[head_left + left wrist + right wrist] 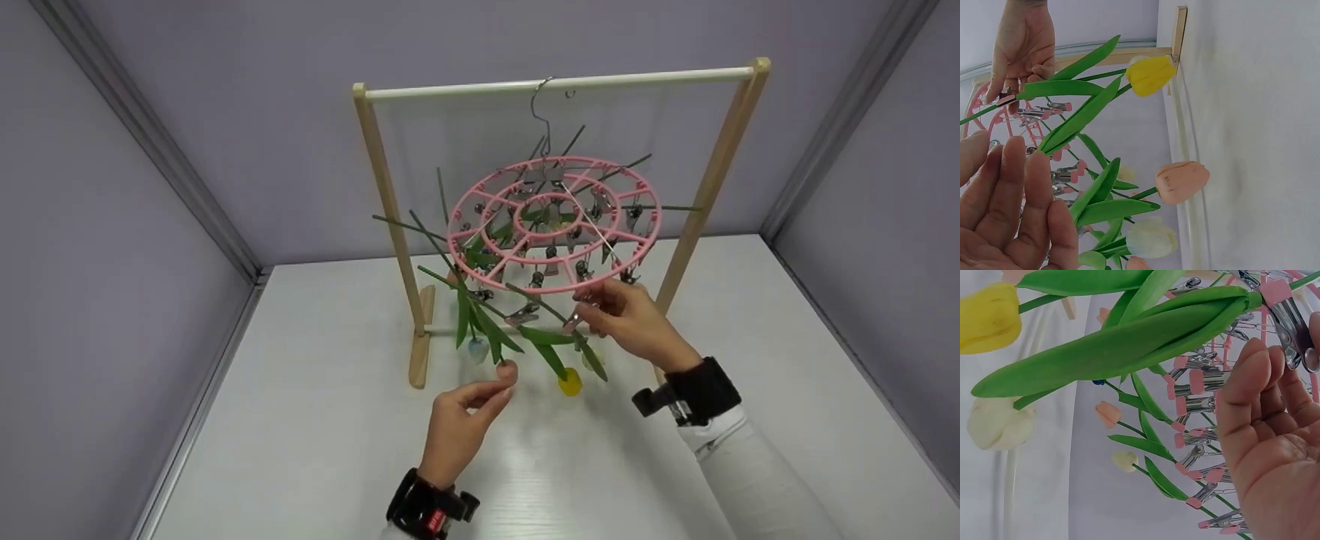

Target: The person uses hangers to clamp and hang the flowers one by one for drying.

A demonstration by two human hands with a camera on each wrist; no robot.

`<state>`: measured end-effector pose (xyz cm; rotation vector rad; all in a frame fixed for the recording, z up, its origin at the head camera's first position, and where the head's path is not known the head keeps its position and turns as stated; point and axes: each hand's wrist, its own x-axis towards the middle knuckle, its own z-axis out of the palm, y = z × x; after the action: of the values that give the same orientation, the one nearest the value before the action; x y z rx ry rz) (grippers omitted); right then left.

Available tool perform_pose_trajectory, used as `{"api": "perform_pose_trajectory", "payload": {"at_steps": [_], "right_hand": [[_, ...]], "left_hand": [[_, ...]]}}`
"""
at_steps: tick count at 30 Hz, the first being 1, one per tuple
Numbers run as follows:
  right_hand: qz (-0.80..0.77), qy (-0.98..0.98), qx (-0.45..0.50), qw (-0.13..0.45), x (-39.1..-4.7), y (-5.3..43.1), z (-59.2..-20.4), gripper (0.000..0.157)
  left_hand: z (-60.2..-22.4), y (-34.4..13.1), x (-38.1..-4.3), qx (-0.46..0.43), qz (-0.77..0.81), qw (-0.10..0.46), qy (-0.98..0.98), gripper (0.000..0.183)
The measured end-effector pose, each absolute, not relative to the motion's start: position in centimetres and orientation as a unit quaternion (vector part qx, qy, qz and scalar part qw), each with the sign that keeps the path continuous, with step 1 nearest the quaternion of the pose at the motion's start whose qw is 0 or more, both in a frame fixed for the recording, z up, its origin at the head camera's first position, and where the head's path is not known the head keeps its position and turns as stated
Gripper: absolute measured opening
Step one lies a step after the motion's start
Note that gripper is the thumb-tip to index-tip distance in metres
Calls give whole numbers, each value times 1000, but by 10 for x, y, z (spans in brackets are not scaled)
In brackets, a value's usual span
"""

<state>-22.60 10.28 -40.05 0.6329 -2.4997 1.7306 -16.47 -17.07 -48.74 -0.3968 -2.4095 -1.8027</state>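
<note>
My right hand (pixel 637 322) pinches a metal clip with pink tips (pixel 1292 323) beneath the front rim of a round pink hanger (pixel 555 289). The clip's tips hold a green stem that appears to lead to a pale tulip (pixel 1002 423). Beside it hangs a yellow tulip (pixel 570 382). My left hand (pixel 459 427) is raised below the hanger, thumb and forefinger close together, with nothing visible between them. From the head it overlaps a peach tulip (pixel 507 371), but in the left wrist view its fingers (pixel 1012 185) are apart from that bloom.
The hanger hooks over the white bar (pixel 465 89) of a wooden stand (pixel 386 187) on a white table (pixel 330 420). More clips hold several tulips, including a pale blue one (pixel 478 350), with stems poking out past the rim. Grey panels surround the table.
</note>
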Motion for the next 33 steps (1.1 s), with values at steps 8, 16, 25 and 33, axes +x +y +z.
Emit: {"api": "perform_pose_trajectory", "payload": {"at_steps": [8, 16, 25, 33], "right_hand": [[570, -794, 209, 13, -227, 108, -402, 24], [565, -800, 201, 18, -229, 121, -411, 26], [576, -801, 159, 31, -228, 152, -433, 32], [568, -810, 136, 50, -217, 173, -449, 34]], "left_hand": [[-488, -176, -169, -127, -600, 86, -785, 24], [-490, -181, -173, -123, -610, 100, -776, 22], [-493, -202, -181, -123, -576, 112, -801, 25], [-500, -242, -180, -79, -533, 106, -836, 24]]}}
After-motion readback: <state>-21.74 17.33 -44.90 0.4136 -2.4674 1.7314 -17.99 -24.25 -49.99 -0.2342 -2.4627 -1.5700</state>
